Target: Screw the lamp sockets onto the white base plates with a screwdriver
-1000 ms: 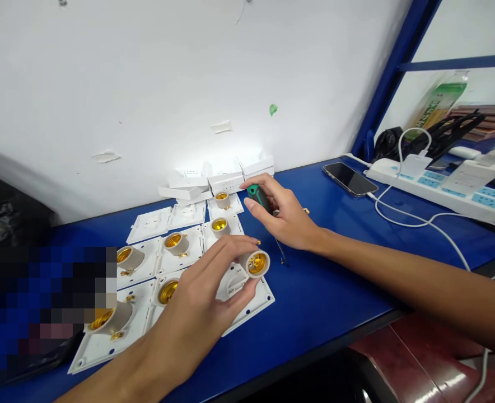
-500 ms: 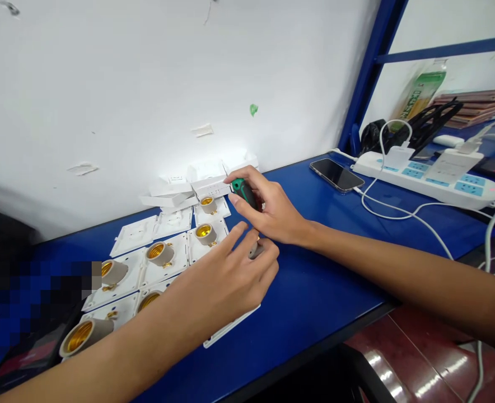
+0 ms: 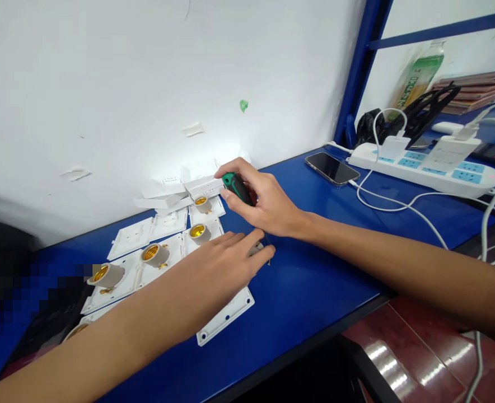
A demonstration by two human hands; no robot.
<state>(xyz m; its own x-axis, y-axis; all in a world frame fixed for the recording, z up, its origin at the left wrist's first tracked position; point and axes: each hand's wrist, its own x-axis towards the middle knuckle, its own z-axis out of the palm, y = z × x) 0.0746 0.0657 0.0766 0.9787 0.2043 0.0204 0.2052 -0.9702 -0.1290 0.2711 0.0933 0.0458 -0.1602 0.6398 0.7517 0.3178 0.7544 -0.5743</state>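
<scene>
My right hand (image 3: 268,204) is closed around a green-and-black screwdriver (image 3: 237,187), held point-down over the blue bench (image 3: 314,280). My left hand (image 3: 220,266) lies over the nearest white lamp-holder plate (image 3: 226,316), its fingers closed on a beige socket (image 3: 256,249) that is mostly hidden beneath them. The screwdriver's tip comes down right beside those fingers. More white plates with brass-lined sockets (image 3: 155,254) lie in rows to the left.
White boxes (image 3: 188,187) are stacked against the wall behind the plates. A phone (image 3: 331,168) lies to the right, next to a white power strip (image 3: 432,165) with plugs and trailing white cables (image 3: 398,204). The bench's front edge runs close below my arms.
My left hand rolled over the socket it held, covering it against the plate. My right hand drew the screwdriver in closer, down beside the left fingers. The camera view shifted right.
</scene>
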